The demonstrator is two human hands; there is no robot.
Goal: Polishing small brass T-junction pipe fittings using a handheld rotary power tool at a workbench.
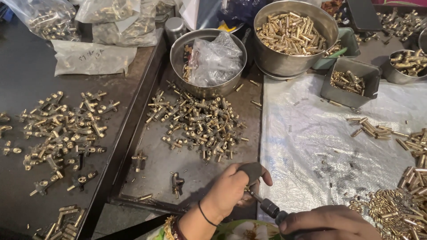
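left hand [231, 191]: we're clamping fingers on a small brass fitting [246, 189]
right hand [327, 222]: we're gripping a screwdriver [267, 206], tip touching the fitting

— what are the fittings made of?
— i see the heap of valve fittings [195, 122] as brass, yellow and glinting, with duller dark patches. the tray [155, 169] under them looks like matt grey metal, scuffed.
— and the bowls?
— the steel bowl [180, 53] is brushed and shiny, holding a crinkled clear plastic bag [213, 60]. the sheet [307, 133] is glossy, wrinkled plastic. the tool [269, 206] i'm gripping has a dark, matt handle.
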